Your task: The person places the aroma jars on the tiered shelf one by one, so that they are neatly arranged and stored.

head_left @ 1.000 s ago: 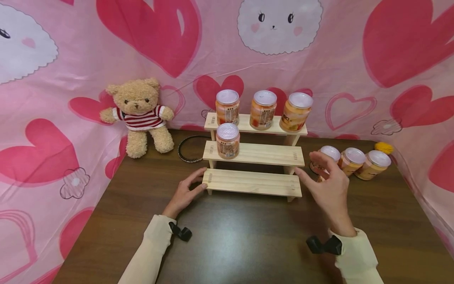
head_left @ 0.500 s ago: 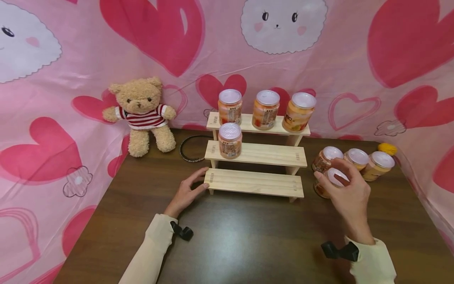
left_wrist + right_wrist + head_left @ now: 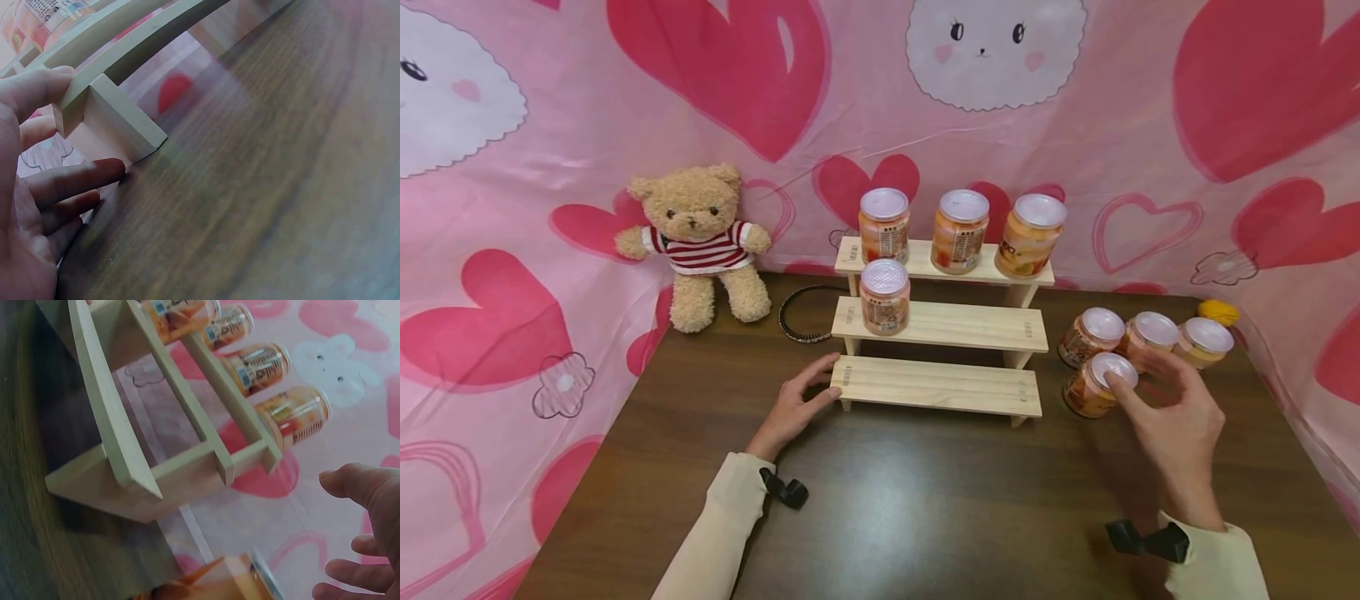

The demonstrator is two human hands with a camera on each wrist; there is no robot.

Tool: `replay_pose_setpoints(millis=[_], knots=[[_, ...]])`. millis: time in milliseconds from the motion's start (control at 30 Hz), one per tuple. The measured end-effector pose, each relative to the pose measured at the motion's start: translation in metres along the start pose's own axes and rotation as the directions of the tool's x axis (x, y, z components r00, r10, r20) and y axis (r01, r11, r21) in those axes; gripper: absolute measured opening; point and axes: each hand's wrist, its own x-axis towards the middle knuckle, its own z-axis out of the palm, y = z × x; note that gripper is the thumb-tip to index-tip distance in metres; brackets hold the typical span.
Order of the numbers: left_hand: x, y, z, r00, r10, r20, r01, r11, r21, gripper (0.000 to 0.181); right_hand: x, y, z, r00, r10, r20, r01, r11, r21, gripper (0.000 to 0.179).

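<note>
The right hand point(image 3: 1180, 421) has moved outward, away from the right end of the wooden stand point(image 3: 936, 385), and the near jar point(image 3: 1088, 393), mostly hidden behind it a second ago, now shows plainly. It stands upright on the table point(image 3: 880, 508), just beyond and to the left of that hand. The thumb overlaps its lid in the head view, but the right wrist view shows a gap, so the right hand grasps nothing; the jar seems within easy reach yet not taken up. The left hand stays where it was, pinching the left end of the lowest board between thumb and finger, which probably keeps the stand steady. Up and away from that pinch, a lone jar point(image 3: 884, 304) stands on the middle tier. Beyond the right hand, three clustered jars point(image 3: 1152, 329) stand close behind the near one. The jars are squat, glossy cylinders with orange labels and pale, round lids. The stand is flat, straight-edged, light-grained wood; the table under both hands is dark and wood-grained, with a soft sheen.
</note>
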Motion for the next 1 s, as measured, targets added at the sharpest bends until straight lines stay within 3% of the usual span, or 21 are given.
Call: replay_pose_setpoints(millis=[300,1000], knots=[[0.000,-0.002,0.000,1.000,0.001,-0.006,-0.001,1.000,0.010,0.053,0.000,0.011,-0.006,0.997,0.079,-0.019,-0.080,0.996,-0.046,0.050],[0.001,0.000,0.000,1.000,-0.007,0.008,0.007,1.000,-0.002,0.053,-0.002,0.037,0.010,0.982,0.173,0.081,-0.160,0.977,-0.142,0.054]])
